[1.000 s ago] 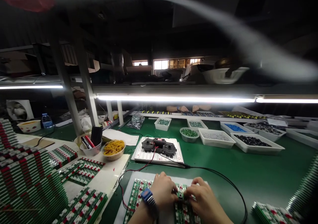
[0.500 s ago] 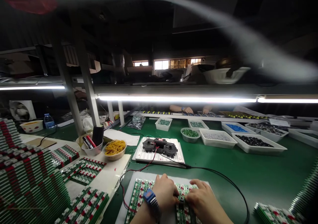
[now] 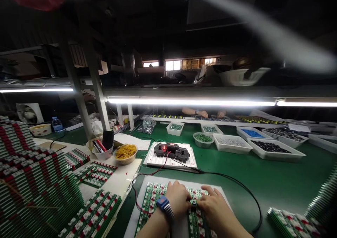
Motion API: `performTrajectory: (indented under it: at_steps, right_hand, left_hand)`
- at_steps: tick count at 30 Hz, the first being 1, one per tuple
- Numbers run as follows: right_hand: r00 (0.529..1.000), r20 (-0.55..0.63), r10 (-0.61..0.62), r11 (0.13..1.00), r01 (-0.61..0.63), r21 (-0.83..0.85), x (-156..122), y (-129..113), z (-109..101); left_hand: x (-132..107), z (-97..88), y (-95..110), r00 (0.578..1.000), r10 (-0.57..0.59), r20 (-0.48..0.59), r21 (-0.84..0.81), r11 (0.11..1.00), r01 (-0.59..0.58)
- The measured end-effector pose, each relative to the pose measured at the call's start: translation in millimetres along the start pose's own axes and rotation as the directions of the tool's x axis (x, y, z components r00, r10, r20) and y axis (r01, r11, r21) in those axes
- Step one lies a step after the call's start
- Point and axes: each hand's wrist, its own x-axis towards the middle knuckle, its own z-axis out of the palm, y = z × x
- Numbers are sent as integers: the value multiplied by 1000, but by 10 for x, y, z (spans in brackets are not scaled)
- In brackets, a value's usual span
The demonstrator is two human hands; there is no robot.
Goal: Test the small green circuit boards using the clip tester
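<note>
My left hand, with a blue-cased strap on its wrist, is closed over a green circuit board panel dotted with white and red parts. Opposite it, my right hand rests on the neighbouring board strip, one or two fingers raised and the others bent inward. Between the two sets of fingertips shows a small black square part with a pale centre. What each hand pinches is hidden. The red wire runs toward my left hand and the black cable loops round past my right forearm.
A black twin-speaker unit with red lights lies on a white tray. Stacked boards rise at left, more boards at right. Part trays line the back. A co-worker's hands work beyond.
A red light now glows at the left of the speaker unit. My hands keep nearly the same hold on the board, while the whole view has shifted slightly.
</note>
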Motion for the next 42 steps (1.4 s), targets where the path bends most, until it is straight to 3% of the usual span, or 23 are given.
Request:
performTrajectory:
  at_steps: [4,7,13,19,24,42]
  right_hand:
    - [983,-181,21,997,-7,72,-81,19,140]
    - [958,-286,34,991,5,135,-99,54,216]
    - [936,-340,90,962,8,274,-70,95,269]
    - [934,-353,48,949,68,308,-121,169,262]
    - [969,-245,-24,952,97,290,-191,211,262]
    - [974,-225,-31,996,49,74,-174,100,239]
  left_hand:
    - [-112,140,-18,989,-54,-140,-71,996,45]
    - [-133,207,-25,972,-44,-233,-117,993,16]
    - [-114,230,-18,949,-1,-317,-109,993,-36]
    - [-226,147,-8,952,43,-304,-105,991,-78]
    - [-315,101,21,977,29,-211,-168,984,-65]
    - [-292,115,-3,988,47,-146,-132,989,-67]
